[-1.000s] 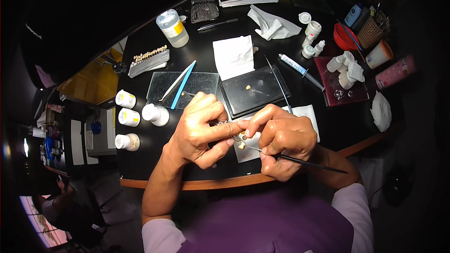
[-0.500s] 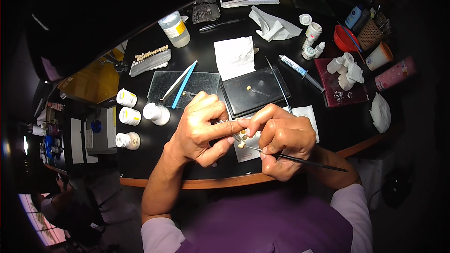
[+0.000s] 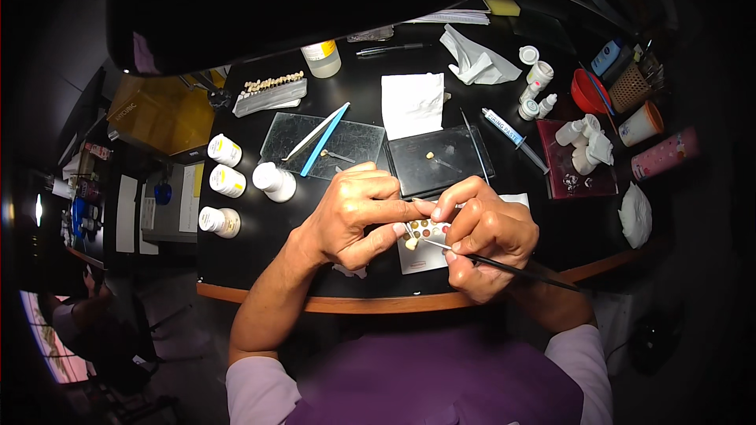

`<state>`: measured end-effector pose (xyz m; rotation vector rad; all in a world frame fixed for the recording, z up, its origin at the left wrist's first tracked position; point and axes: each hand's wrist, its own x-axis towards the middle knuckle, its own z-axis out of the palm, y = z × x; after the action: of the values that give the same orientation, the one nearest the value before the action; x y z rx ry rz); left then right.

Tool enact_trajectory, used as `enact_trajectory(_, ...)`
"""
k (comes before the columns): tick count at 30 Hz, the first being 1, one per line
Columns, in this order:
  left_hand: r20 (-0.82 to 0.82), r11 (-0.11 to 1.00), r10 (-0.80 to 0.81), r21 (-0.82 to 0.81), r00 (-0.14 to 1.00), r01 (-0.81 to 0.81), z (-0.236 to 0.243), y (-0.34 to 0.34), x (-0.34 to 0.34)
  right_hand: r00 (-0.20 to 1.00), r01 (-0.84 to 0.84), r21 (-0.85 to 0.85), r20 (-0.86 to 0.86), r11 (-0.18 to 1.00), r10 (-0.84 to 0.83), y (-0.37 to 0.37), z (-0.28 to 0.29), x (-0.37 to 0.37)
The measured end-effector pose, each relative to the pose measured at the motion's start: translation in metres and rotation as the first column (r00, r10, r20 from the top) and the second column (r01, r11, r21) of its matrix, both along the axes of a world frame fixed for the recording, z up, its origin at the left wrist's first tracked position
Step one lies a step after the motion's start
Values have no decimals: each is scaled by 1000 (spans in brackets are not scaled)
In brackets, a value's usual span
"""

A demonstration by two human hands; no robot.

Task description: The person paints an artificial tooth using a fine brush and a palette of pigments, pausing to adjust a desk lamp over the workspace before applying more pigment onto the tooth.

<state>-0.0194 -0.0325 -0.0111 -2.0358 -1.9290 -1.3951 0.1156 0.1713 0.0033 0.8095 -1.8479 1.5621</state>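
Note:
My left hand (image 3: 354,216) is closed on metal tweezers (image 3: 408,228) that carry a small cream tooth crown (image 3: 412,244). In my right hand (image 3: 488,244) is a slim dark-handled brush (image 3: 520,271), its fine tip at the crown and the index fingertip beside my left one. Beneath both hands lies a white palette (image 3: 422,264) with small round dabs of brown, pink and cream. Just beyond are a black covered tray (image 3: 409,178) with a small cream piece on it and a glass slab (image 3: 287,134) bearing white and blue plastic instruments (image 3: 323,153).
White jars (image 3: 227,181) stand left; a syringe (image 3: 512,138), bottles on a red slab (image 3: 592,182), a red bowl (image 3: 589,91) and cups are right. Tissues (image 3: 411,101), a clear bottle (image 3: 323,63) and a shade guide (image 3: 270,99) lie farther back. A dark overhead housing (image 3: 299,0) crosses the top.
The view has tilted, so the dark housing covers more of the top. More of the palette's dabs now show between my hands, which keep their hold on tweezers and brush.

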Motion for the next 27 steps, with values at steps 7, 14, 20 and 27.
enact_trajectory(7,21,1000,1,17,1000,-1,-1,3,1,1000,4,26,1,1000,-4,1,-1,0)
enact_trajectory(14,19,1000,-5,21,1000,4,-1,2,1,1000,-1,44,13,999,0,3,2,2)
enact_trajectory(20,17,1000,-8,22,1000,8,-2,1,0,1000,2,21,-16,1000,-2,1,-3,1)
enact_trajectory(27,21,999,-7,45,1000,7,1,2,3,1000,-9,14,-17,1000,9,0,-2,2)
